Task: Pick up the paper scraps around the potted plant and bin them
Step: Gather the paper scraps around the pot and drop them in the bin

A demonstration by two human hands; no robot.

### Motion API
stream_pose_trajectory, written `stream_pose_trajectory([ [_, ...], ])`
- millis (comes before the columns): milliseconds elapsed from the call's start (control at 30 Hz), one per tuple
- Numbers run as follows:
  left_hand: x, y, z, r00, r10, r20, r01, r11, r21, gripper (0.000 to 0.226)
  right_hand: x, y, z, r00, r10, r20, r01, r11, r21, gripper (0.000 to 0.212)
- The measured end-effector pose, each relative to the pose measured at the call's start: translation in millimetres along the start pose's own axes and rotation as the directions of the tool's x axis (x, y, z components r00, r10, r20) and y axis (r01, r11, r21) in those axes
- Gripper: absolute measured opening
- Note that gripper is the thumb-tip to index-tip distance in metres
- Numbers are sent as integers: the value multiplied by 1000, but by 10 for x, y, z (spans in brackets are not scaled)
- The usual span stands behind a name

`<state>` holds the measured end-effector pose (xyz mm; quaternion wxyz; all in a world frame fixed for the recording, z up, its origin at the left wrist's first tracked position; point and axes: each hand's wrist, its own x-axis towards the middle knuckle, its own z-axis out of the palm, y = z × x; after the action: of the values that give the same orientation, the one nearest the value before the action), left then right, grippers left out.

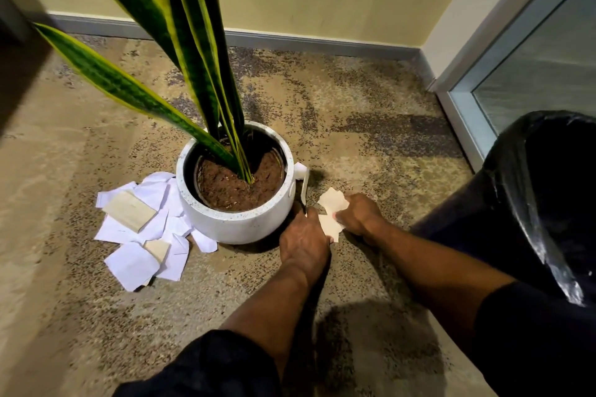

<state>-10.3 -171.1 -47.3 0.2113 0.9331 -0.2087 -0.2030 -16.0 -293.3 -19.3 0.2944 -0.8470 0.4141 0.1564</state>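
A white round pot point(238, 222) with a tall snake plant point(193, 51) stands on the carpet. Several white paper scraps point(142, 229) lie heaped against its left side. At the pot's right, my right hand point(358, 217) grips cream paper scraps point(332, 203). My left hand point(304, 242) pinches the lower edge of those cream scraps just beside the pot. Another white scrap point(301, 172) leans on the pot's right wall. A bin lined with a black bag point(548, 203) stands at the right.
The yellow wall with a grey skirting board point(290, 42) runs behind the pot. A glass door in a metal frame point(516, 74) is at the far right. Patterned carpet point(371, 126) stretches between the pot and the bin.
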Motion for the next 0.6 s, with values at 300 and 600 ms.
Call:
stream_pose_trajectory([
  [300,-25,40,-62,998,0,70,-2,999,39,50,-236,-40,-217,993,-4,-122,-3,998,-60,22],
  [600,-284,-62,22,989,136,50,-141,984,111,40,-578,-187,-357,988,-78,-132,71,996,-59,11],
])
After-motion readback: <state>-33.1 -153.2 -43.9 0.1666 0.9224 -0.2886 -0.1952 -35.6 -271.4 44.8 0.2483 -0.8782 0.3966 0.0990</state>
